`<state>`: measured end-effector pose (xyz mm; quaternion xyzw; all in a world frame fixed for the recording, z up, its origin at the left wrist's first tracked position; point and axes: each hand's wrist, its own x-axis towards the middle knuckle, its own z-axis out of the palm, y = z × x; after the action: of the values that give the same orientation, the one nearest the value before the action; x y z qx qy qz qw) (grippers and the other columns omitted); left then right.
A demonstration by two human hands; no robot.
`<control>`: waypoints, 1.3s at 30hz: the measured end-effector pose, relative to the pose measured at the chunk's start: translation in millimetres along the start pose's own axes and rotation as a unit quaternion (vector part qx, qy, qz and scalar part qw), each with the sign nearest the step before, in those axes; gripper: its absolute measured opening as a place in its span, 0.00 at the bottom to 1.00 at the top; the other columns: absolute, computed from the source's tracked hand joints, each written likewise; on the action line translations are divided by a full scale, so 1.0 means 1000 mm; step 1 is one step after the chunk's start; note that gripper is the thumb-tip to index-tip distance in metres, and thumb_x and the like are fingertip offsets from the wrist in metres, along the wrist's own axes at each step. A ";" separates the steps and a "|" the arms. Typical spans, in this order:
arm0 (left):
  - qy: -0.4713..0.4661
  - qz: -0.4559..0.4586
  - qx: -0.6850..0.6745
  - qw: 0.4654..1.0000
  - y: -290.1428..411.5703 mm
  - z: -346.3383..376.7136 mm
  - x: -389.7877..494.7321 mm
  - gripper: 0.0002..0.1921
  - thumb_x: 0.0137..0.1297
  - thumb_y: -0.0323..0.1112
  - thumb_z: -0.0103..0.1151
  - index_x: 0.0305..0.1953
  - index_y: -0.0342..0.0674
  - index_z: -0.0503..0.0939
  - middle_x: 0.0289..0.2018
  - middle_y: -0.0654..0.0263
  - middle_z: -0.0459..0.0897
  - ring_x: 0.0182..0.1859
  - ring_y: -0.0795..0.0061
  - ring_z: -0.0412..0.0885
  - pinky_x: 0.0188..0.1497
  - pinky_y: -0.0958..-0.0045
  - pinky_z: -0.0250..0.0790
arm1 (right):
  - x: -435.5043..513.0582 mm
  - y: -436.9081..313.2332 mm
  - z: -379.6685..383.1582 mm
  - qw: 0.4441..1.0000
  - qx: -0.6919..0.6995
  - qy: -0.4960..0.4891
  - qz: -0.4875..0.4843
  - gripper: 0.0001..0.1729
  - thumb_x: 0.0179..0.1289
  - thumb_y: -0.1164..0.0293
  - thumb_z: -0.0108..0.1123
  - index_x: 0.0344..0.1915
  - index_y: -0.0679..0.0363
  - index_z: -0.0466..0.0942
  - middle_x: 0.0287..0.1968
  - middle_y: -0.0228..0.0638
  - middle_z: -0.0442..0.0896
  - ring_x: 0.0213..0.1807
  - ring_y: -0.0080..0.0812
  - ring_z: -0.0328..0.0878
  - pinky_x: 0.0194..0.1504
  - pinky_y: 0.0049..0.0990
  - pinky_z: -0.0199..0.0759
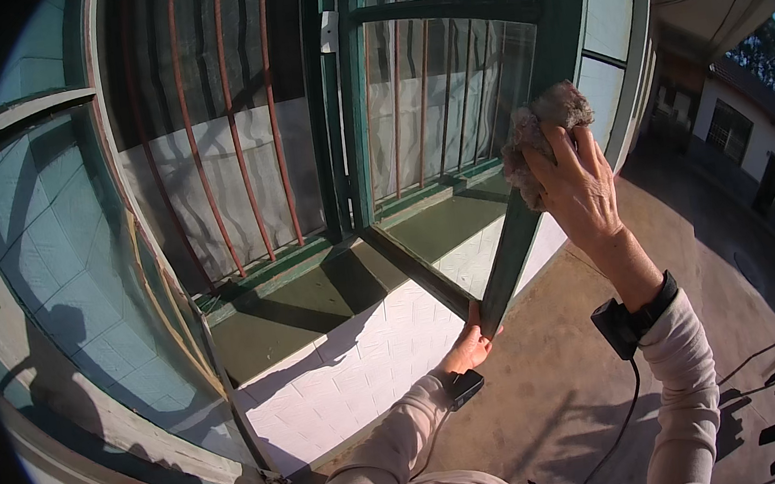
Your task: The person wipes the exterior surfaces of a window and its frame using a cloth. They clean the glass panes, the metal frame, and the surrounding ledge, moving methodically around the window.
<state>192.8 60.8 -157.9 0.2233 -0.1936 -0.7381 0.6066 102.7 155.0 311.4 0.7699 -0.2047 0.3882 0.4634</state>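
Observation:
A green-framed glass casement window (451, 91) stands swung outward in front of me. At its lower outer corner my left hand (469, 346) grips the frame, with some fingers hidden behind it. Higher up, my right hand (578, 181) holds a crumpled, greyish-pink cloth (547, 130) against the outer stile of the frame (521, 248). The cloth bunches over and beyond the fingertips. Both wrists carry a black strapped device with a cable, one on the left (465, 389) and one on the right (616, 329).
Rusty red bars (232, 116) and a curtain fill the window opening. Below runs a green sill (309, 308) over white wall tiles (365, 359). Another glazed sash (97, 275) stands open at left. Concrete ground (552, 366) lies below, with a low white building (763, 142) at far right.

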 end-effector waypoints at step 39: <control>0.116 0.629 0.411 0.649 0.423 0.235 -0.192 0.22 0.68 0.29 0.59 0.62 0.36 0.70 0.51 0.64 0.81 0.52 0.77 0.78 0.56 0.74 0.70 | -0.085 -0.056 0.033 0.778 0.576 -0.121 0.222 0.50 0.59 0.67 0.70 0.70 0.69 0.46 0.43 0.46 0.78 0.36 0.37 0.81 0.35 0.33 0.78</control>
<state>433.6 173.4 289.5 0.3581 -0.4994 0.0082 0.7888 101.9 149.4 204.6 0.8670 -0.1629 0.4293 -0.1937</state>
